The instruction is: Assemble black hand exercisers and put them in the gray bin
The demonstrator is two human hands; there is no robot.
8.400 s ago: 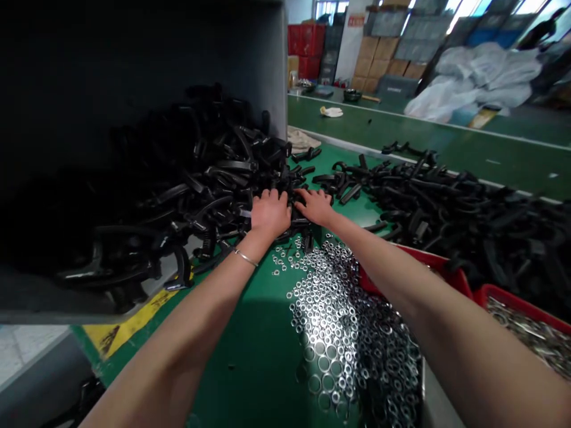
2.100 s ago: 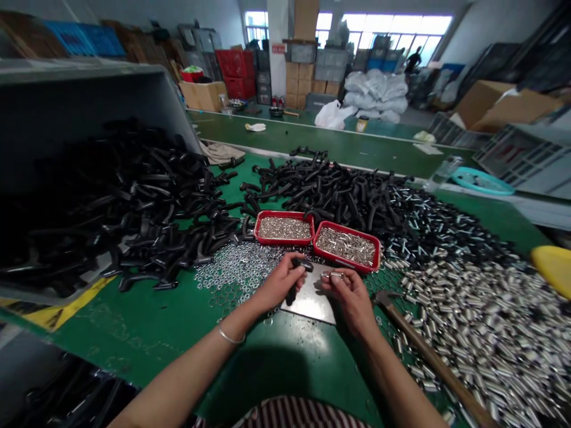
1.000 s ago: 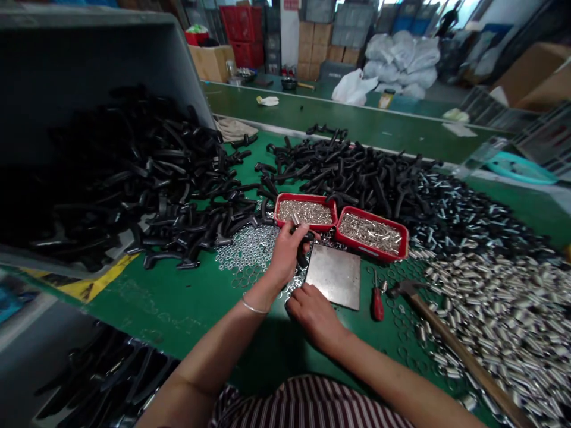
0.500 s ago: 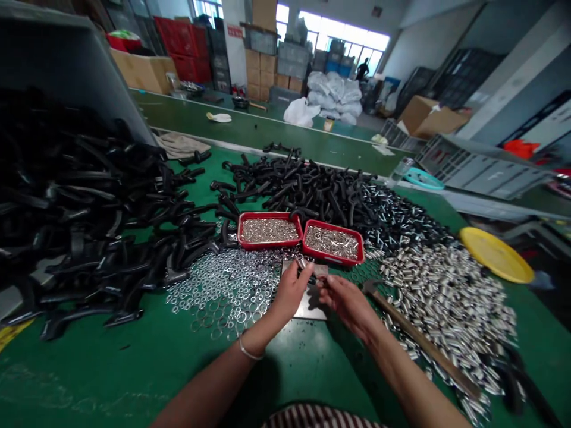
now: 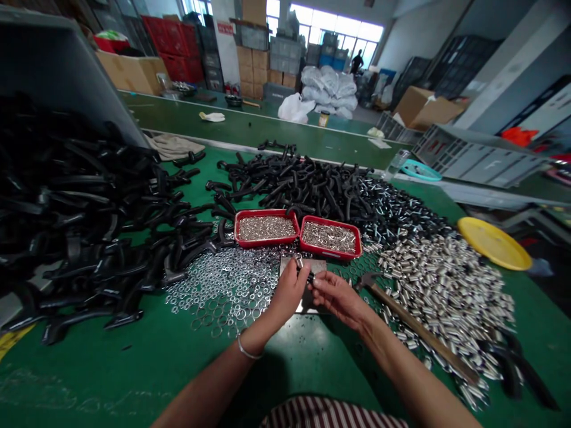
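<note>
Over a small metal plate [image 5: 319, 266], my left hand [image 5: 286, 292] is closed round a small silver metal cylinder [image 5: 300, 262] with a dark end. The fingertips of my right hand [image 5: 338, 296] are pinched together at that dark end, touching it or a tiny part on it; the fingers hide which. Just beyond the hands stand two red trays, the left tray [image 5: 267, 242] with tiny metal pieces and the right tray [image 5: 332, 254] with small pins or rings. Silver rings [image 5: 227, 285] lie spread to the left of my left hand. A hammer [image 5: 417, 327] rests right of my right hand.
A heap of silver cylinders [image 5: 450, 291] covers the right side, beside a yellow lid [image 5: 494, 244]. Black lever-like parts [image 5: 307, 184] pile up behind the trays, and more black parts [image 5: 102, 238] spill from a grey bin [image 5: 84, 77] at left. Dark screws [image 5: 397, 208] lie back right.
My right hand has come slightly left, closer to my left hand, and its fingertips now meet the dark end of the piece. The whole view has shifted slightly.
</note>
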